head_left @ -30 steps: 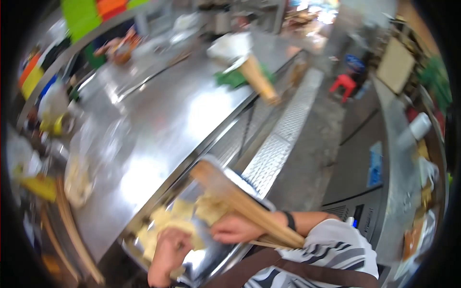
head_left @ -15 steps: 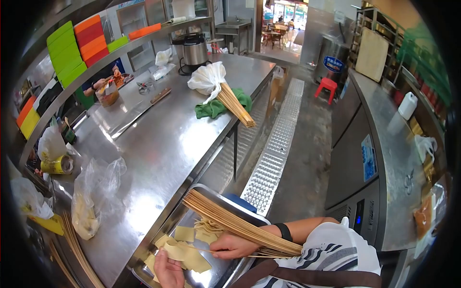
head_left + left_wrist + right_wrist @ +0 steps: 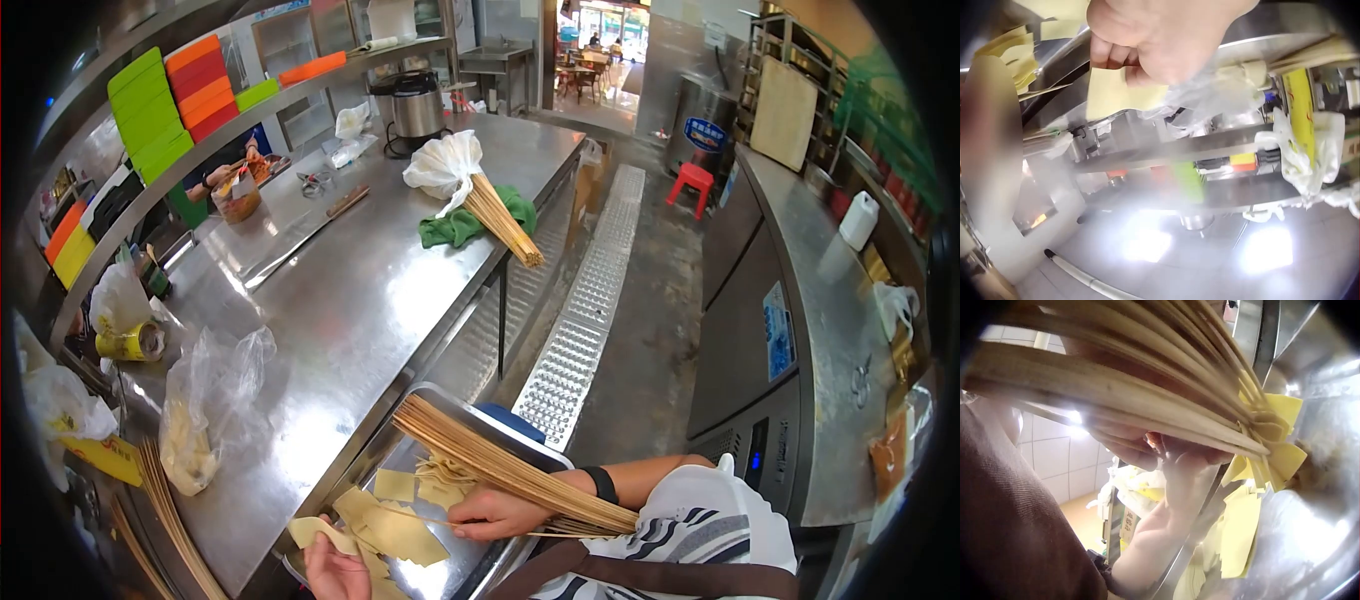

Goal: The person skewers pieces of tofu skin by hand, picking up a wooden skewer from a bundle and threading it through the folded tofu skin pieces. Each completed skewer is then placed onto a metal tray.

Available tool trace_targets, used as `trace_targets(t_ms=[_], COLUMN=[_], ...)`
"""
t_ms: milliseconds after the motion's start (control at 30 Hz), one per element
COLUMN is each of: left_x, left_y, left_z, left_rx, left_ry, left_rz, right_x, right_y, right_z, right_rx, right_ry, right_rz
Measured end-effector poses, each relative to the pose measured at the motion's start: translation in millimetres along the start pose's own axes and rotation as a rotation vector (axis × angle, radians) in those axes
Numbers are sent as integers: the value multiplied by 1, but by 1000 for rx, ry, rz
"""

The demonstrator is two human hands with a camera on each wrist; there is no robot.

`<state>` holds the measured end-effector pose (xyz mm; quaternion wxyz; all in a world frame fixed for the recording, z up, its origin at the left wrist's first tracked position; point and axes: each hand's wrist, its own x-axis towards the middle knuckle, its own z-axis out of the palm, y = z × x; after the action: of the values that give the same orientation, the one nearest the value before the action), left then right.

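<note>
My left hand [image 3: 335,572] pinches a thin pale-yellow tofu skin sheet [image 3: 318,532] at the lower left of the head view; the left wrist view shows the same sheet [image 3: 1119,94] hanging below the curled fingers. To its right, my right hand [image 3: 498,513] pinches a thin wooden skewer [image 3: 432,519], which points left over more tofu skin sheets [image 3: 410,537]. These lie in a metal tray [image 3: 455,392], beside a heap of folded strips [image 3: 445,468]. A bundle of wooden skewers [image 3: 500,460] lies along my right hand and forearm, filling much of the right wrist view.
A steel table [image 3: 340,290] borders the tray on the left. It bears a clear plastic bag [image 3: 215,400], a second skewer bundle [image 3: 500,215] wrapped in white plastic on a green cloth [image 3: 450,228], and a rice cooker [image 3: 418,105]. A steel counter [image 3: 845,400] lines the right.
The hands were close together earlier. My left hand has drawn left, away from the skewer, and now lifts a sheet at the tray's left side. My right hand stays nearly in place.
</note>
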<state>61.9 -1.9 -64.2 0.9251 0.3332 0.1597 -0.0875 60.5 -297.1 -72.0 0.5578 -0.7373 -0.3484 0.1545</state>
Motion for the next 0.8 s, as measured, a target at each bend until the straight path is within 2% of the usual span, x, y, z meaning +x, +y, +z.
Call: trace_targets(t_ms=[33, 133, 200, 233, 267, 333, 400, 433, 800], left_x=[5, 8, 11, 7, 9, 12, 15, 17, 15], left_y=[0, -16, -19, -20, -20, -23, -26, -25, -31], left_z=[-5, -1, -13, 5, -9, -3, 0, 2, 27], left_rx=[26, 121, 228, 229, 230, 206, 203, 200, 320], left_ry=[-84, 51, 66, 154, 136, 226, 173, 206, 148], left_rz=[56, 173, 174, 160, 136, 126, 185, 208, 237], right_x=[0, 1, -3, -3, -3, 5, 9, 14, 11], right_y=[-1, 4, 4, -5, 3, -7, -8, -6, -4], right_z=[0, 2, -2, -5, -2, -4, 0, 2, 2], right_rx=[21, -6, -45, 3, 50, -14, -47, -30, -48], right_ry=[6, 2, -113, -104, -102, -85, -79, -111, -65], right_rz=[-2, -58, 121, 173, 122, 33, -4, -20, 19])
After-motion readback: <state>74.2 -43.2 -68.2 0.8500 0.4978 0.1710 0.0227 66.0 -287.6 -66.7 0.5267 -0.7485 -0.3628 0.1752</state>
